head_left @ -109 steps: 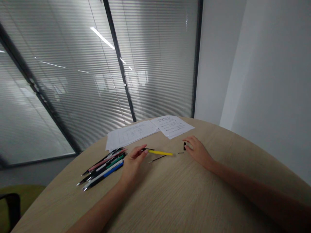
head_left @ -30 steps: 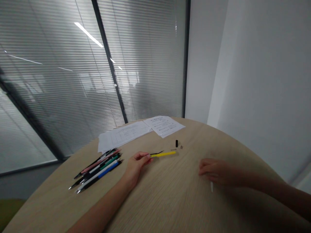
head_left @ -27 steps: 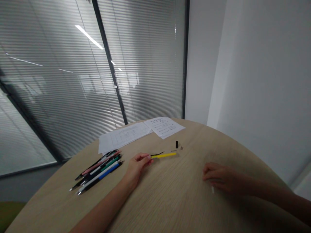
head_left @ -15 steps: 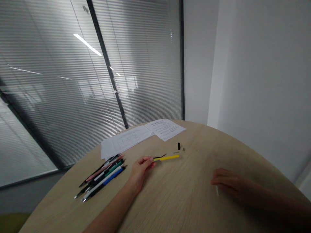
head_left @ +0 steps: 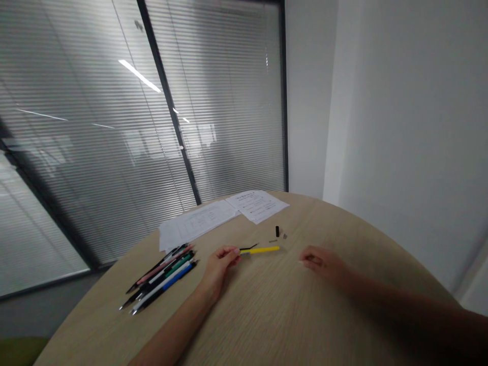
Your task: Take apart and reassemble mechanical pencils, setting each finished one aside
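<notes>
My left hand rests on the round wooden table and pinches the near end of a yellow pen barrel, which lies flat and points right. A thin black refill lies just behind the barrel. My right hand hovers low over the table to the right of the barrel, about a hand's width from its tip. It is blurred, with the fingers curled in. A small black cap and two tiny parts lie beyond the barrel's tip.
Several pens lie in a bundle left of my left hand. Two printed sheets lie at the far edge of the table. Behind it stands a glass wall with blinds, and a white wall is on the right.
My right hand has moved from the near right of the table forward and left, towards the yellow barrel. The thin white piece seen under it earlier no longer shows. My left hand has kept its pinch.
</notes>
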The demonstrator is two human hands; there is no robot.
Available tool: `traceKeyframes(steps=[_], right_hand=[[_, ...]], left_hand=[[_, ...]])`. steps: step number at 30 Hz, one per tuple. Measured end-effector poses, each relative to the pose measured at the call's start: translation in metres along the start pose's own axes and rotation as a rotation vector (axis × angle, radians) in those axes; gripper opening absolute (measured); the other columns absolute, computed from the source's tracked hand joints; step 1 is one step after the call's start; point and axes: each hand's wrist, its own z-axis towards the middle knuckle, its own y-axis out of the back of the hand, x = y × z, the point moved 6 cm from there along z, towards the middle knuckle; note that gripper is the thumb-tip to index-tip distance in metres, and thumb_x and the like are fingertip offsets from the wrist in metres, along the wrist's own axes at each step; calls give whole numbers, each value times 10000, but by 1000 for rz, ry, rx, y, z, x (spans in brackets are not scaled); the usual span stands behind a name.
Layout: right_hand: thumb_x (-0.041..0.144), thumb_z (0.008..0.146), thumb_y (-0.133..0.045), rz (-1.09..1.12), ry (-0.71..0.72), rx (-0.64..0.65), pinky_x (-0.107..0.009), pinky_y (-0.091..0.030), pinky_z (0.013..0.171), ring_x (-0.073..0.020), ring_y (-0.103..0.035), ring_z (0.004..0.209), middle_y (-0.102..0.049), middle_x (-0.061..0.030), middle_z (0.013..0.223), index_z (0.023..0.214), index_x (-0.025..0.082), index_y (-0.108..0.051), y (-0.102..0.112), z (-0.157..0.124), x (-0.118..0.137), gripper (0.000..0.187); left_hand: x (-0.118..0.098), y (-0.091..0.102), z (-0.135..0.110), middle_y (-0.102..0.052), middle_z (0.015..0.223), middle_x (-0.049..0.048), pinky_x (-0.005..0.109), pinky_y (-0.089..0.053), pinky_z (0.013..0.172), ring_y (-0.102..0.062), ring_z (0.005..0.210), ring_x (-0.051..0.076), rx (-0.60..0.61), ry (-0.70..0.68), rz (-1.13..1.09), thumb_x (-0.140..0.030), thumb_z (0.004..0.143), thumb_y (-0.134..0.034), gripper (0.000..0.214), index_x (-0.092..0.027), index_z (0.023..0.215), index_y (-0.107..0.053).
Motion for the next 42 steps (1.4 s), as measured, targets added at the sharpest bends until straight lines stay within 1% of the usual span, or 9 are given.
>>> traceKeyframes(steps=[5,8,11,15,19,22,25,33,42], right_hand=[[389,826,-395,521,-204,-51,-240,-462,501,-134,-581,644,-596,-64,823,812,180,-513,-26,40,13,241],[406,805,-411,666,-285,-67,-206,-412,441,-101,-547,538,-546,-13,721,787,182,-474,-38,48,20,233],[359,809,-399,622,-356,-90,-185,-314,376,-67,-436,411,-467,42,600,789,189,-466,-43,48,19,184],[303,811,-382,534,-383,-164,-194,-262,377,-84,-389,424,-422,46,556,789,193,-480,-43,47,16,149],[309,805,-374,519,-350,-209,-205,-248,388,-104,-386,440,-395,47,515,785,203,-468,-45,49,18,143],[343,799,-362,535,-300,-179,-207,-252,382,-102,-373,420,-388,51,504,786,206,-463,-47,47,23,171],[400,793,-354,518,-266,-177,-212,-282,380,-102,-394,415,-446,40,533,818,205,-480,-44,44,25,233],[408,757,-455,503,-235,-171,-252,-419,527,-119,-511,524,-612,-20,653,699,200,-542,-34,43,24,233],[371,709,-562,640,-227,-176,-300,-475,658,-163,-618,693,-668,-20,721,770,226,-577,-42,42,20,159]], left_hand=[[-12,-6,-5,-609,560,10,232,-404,569,-533,547,130,-7,-74,179,-339,511,-733,238,-151,626,-645],[-10,-13,-9,-598,552,-3,243,-395,572,-522,538,131,17,-87,247,-346,497,-722,253,-153,635,-636],[2,-16,-13,-583,545,-17,237,-381,557,-506,531,123,23,-83,286,-350,515,-697,259,-144,656,-629],[12,-18,-19,-544,557,-31,228,-379,525,-490,531,121,89,-165,438,-288,585,-637,181,-145,689,-600],[0,-26,-34,-598,732,12,250,-439,610,-539,658,148,202,-381,771,-170,656,-563,171,-177,821,-608],[-10,-37,-49,-595,818,54,265,-460,673,-560,739,162,400,-589,983,-180,766,-479,223,-193,939,-619],[-17,-28,-52,-598,842,79,283,-471,703,-570,778,180,363,-705,1036,-185,797,-449,215,-184,941,-607],[-22,9,-27,-612,741,31,291,-482,673,-578,704,178,142,-547,862,-230,701,-528,116,-199,781,-607],[-21,12,-22,-629,732,27,300,-474,698,-587,729,191,124,-471,786,-260,657,-568,111,-210,737,-626]])
